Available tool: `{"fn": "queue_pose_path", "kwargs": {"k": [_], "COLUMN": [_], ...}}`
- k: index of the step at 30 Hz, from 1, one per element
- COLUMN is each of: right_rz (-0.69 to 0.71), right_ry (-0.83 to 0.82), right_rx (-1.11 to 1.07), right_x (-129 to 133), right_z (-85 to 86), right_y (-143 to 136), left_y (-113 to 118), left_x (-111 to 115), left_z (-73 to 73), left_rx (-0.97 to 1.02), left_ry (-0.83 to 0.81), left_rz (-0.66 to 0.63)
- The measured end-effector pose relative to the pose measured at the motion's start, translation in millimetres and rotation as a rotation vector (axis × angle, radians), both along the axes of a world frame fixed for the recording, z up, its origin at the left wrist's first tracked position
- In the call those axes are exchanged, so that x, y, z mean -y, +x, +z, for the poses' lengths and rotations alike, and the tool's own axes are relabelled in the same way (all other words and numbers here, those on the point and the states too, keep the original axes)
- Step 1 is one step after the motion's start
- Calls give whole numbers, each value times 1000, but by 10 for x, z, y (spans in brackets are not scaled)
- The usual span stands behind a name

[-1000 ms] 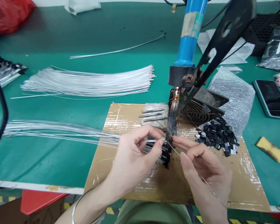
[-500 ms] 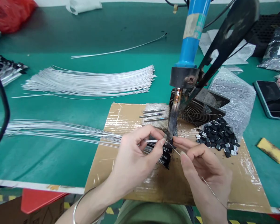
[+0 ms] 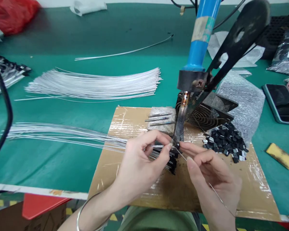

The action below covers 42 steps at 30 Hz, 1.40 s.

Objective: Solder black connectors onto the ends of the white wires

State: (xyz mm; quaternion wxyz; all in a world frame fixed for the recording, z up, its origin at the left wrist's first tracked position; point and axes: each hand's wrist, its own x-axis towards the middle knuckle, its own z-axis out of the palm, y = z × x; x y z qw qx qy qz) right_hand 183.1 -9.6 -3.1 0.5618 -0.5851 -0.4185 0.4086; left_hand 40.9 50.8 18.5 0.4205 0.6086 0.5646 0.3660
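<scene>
My left hand (image 3: 144, 160) pinches a thin silver wire (image 3: 157, 146) between thumb and fingers, its end close to the soldering iron tip (image 3: 179, 128). Solder wire (image 3: 181, 155) runs through my right hand (image 3: 213, 179), its thumb and fingers closed around it, and reaches to the same spot under the tip. My right fingertips sit beside a small black piece (image 3: 177, 146) there. The blue-handled soldering iron (image 3: 199, 48) points downward in a black metal stand (image 3: 231, 57). Beneath my left hand lies a bundle of silver wires (image 3: 62, 131) with black ends (image 3: 172, 165).
Cardboard (image 3: 106, 179) covers the work spot. A pad (image 3: 162, 128) with several metal rods, a black fan (image 3: 199, 115) and a pile of small black pieces (image 3: 227, 141) surround the iron. Farther off lie a large wire bundle (image 3: 93, 85), a phone (image 3: 283, 104) and a yellow sponge (image 3: 281, 156).
The whole view has shifted slightly, so things appear a little to the right. Both hands keep their grip and place at the iron tip.
</scene>
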Motion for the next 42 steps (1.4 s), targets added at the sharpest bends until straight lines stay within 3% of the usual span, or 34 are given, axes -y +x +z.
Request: {"fn": "queue_pose_path", "kwargs": {"k": [30, 42], "right_rz": [5, 17], "right_ry": [31, 164], "right_rx": [91, 246], "right_x": [29, 28], "right_z": [-48, -99], "right_y": [10, 9], "left_y": [5, 4], "left_x": [16, 36], "left_z": [-16, 3], "left_rx": [25, -10], "left_ry": [27, 26], "left_rz": [-18, -12]}}
